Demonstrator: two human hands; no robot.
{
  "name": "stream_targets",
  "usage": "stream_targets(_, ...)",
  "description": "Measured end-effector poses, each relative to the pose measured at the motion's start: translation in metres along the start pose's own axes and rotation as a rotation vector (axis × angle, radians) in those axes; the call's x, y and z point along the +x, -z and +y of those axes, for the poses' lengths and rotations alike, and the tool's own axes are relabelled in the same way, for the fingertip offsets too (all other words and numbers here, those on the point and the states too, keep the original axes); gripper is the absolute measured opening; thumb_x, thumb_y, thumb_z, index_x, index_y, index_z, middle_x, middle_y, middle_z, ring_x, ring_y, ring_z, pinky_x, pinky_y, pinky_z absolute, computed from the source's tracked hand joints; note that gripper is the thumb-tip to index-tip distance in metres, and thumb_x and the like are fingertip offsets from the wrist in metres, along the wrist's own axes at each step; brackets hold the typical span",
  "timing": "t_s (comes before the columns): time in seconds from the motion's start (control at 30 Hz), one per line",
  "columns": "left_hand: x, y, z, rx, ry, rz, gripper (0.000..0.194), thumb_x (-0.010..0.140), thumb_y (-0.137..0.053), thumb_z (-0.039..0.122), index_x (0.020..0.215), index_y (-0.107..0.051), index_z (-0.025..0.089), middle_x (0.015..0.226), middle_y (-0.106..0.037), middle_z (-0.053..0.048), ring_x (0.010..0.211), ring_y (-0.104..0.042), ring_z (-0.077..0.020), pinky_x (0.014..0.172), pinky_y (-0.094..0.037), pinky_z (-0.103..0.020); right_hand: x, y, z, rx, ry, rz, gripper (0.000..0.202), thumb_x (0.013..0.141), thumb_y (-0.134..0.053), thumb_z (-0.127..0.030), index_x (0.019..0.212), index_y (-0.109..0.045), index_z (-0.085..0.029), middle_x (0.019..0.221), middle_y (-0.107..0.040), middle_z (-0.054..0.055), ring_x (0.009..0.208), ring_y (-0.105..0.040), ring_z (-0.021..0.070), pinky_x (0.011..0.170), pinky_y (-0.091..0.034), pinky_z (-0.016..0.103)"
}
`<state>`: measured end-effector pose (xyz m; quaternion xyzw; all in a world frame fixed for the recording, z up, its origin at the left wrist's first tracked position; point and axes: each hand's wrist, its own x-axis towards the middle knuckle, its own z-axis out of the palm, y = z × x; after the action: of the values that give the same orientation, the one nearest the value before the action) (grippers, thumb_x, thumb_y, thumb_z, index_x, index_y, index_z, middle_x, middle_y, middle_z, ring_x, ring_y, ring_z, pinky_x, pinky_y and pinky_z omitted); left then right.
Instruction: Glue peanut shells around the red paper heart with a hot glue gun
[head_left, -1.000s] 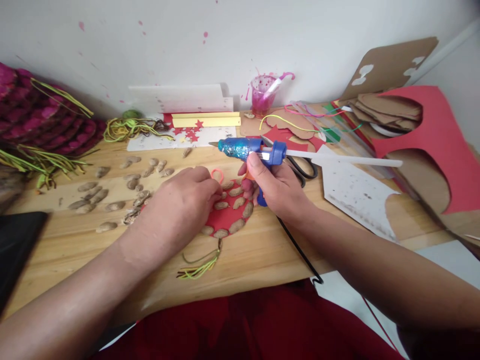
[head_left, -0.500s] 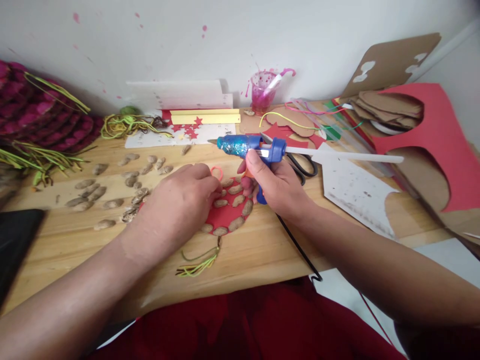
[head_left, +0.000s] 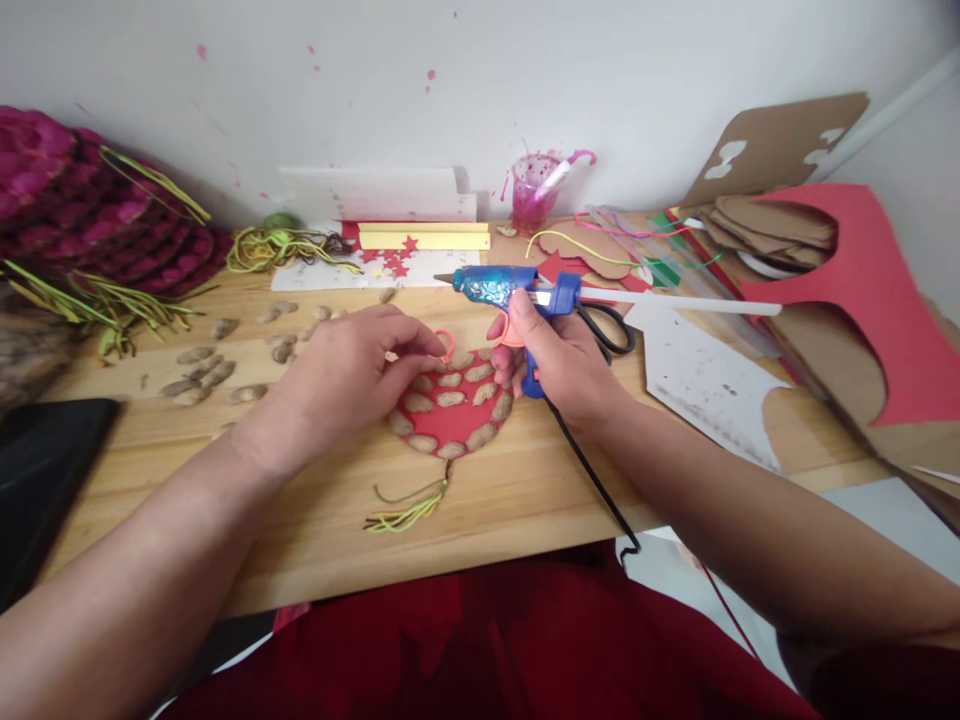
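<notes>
A round red disc lies on the wooden table, with peanuts around its rim and in rows across its upper part. An orange loop stands at its top edge, and a green and yellow tassel lies below it. My left hand is at the disc's upper left, thumb and forefinger closed together by the loop; what they pinch is too hidden to tell. Right of the disc, my right hand is wrapped round a blue glue gun, its nozzle pointing left and a white glue stick out of its back.
Loose peanuts lie at the left, near a black object. Pink stacked pieces, yarn and a stained cup stand farther back. Black scissors, white card and red sheet are at the right.
My left hand has drawn back up and left across the disc, uncovering more peanuts and red surface. The glue gun stays in my right hand. The whole view has shifted slightly.
</notes>
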<state>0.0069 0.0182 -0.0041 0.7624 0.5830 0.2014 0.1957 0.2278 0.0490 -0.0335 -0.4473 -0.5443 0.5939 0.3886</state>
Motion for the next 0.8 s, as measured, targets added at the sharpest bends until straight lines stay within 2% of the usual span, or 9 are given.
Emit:
stream_targets(0.13,0.004,-0.006,-0.005,-0.118,0.098,0.000,0.015,0.087,-0.066,0.031,0.089,-0.080,0.025,0.095,-0.078,-0.002,0.082,-0.071,-0.0186,0.080,-0.055,-0.032,0.001,0.000,0.001,0.038,0.003,-0.018,0.060,0.088,-0.059,-0.081,0.083,-0.064,-0.021,0.064,-0.061,-0.001,0.053,-0.061,0.0120,0.044,-0.046,0.021)
stream_targets(0.23,0.006,-0.010,-0.001,-0.106,0.139,0.010,0.014,0.084,-0.070,0.034,0.083,-0.080,0.024,0.089,-0.077,-0.002,0.077,-0.069,-0.0180,0.074,-0.053,-0.031,0.000,0.000,0.000,0.050,0.006,-0.020,0.059,0.088,-0.061,-0.079,0.082,-0.064,-0.021,0.063,-0.061,-0.001,0.053,-0.061,0.0119,0.043,-0.046,0.020)
stream_targets(0.33,0.007,-0.013,0.004,-0.048,0.151,0.026,0.013,0.083,-0.071,0.034,0.080,-0.079,0.024,0.084,-0.076,-0.002,0.074,-0.067,-0.0177,0.070,-0.052,-0.031,0.000,0.000,-0.001,0.058,0.008,-0.023,0.058,0.088,-0.062,-0.078,0.082,-0.064,-0.020,0.063,-0.060,-0.001,0.053,-0.061,0.0120,0.043,-0.046,0.020)
stream_targets(0.5,0.007,-0.014,0.007,-0.026,0.141,0.018,0.017,0.084,-0.072,0.040,0.080,-0.078,0.024,0.087,-0.077,-0.004,0.078,-0.068,-0.0201,0.070,-0.053,-0.032,0.000,0.000,-0.001,0.021,0.010,-0.020,0.061,0.088,-0.058,-0.081,0.082,-0.064,-0.021,0.063,-0.060,0.000,0.054,-0.061,0.0129,0.043,-0.045,0.021)
stream_targets(0.8,0.006,-0.017,0.008,-0.003,0.137,0.009,0.015,0.084,-0.072,0.036,0.079,-0.076,0.023,0.089,-0.073,-0.004,0.078,-0.065,-0.0189,0.071,-0.051,-0.032,0.002,0.001,0.001,0.005,-0.001,-0.022,0.061,0.089,-0.056,-0.081,0.083,-0.064,-0.021,0.063,-0.061,-0.001,0.054,-0.062,0.0120,0.043,-0.046,0.020)
